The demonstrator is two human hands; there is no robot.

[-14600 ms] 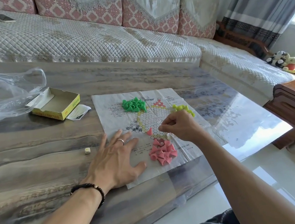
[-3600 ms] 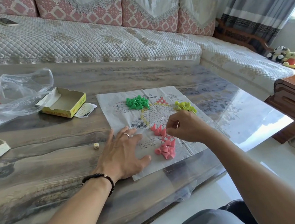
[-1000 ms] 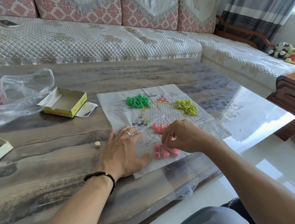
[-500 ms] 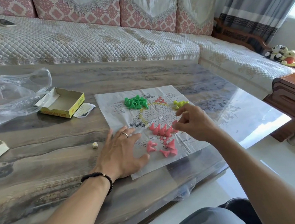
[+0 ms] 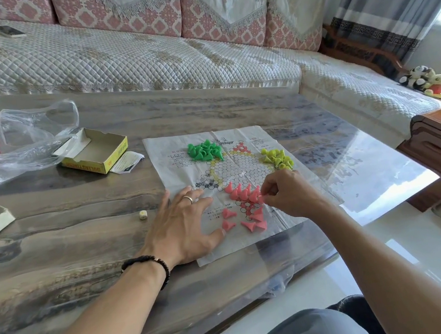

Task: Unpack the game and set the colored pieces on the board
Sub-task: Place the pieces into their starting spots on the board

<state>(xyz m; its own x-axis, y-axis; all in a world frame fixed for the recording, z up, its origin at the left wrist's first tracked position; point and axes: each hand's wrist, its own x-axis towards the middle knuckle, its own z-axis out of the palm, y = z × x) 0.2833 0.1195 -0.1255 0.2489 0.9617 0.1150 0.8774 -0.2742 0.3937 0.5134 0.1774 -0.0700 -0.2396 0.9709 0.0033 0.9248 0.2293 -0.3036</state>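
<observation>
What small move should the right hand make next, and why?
Probably set down the pink piece that the right hand pinches, at the end of the upright pink row. The left hand presses the paper board flat, and loose pink pieces still lie tipped nearby.

One paper board (image 5: 297, 213) lies on the table (image 5: 56, 242), bearing three groups of pieces: green pieces (image 5: 204, 150), yellow pieces (image 5: 277, 157) and pink pieces (image 5: 243, 203), too clustered to count exactly. Five pink ones lie toppled toward the board's near edge. One die (image 5: 143, 214), one open box (image 5: 95, 150), one plastic bag (image 5: 10, 140).
</observation>
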